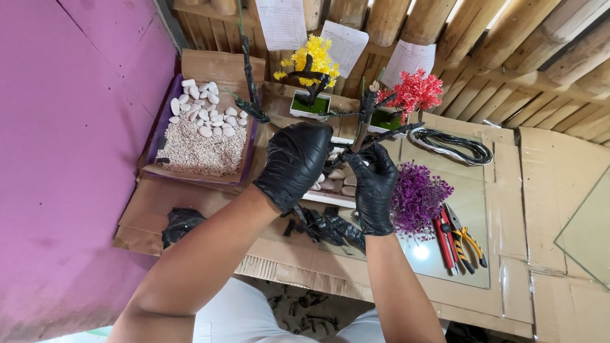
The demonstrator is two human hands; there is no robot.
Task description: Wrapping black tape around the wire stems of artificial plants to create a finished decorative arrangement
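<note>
Cardboard-covered table (565, 176), pink wall (45, 146), bamboo wall (503, 36).

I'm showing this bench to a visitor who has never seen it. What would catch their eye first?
Most likely the two black-gloved hands, left and right, at centre, gripping a dark wrapped twig trunk over a white tray. Behind them stand a small yellow artificial tree and a red one, with a purple flower tuft on the glass sheet to the right. A cardboard box of white pebbles sits at left.

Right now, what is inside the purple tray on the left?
The purple tray holds white pebbles at the far end and fine pale gravel nearer. Its bottom is covered, so nothing beneath shows.
</note>
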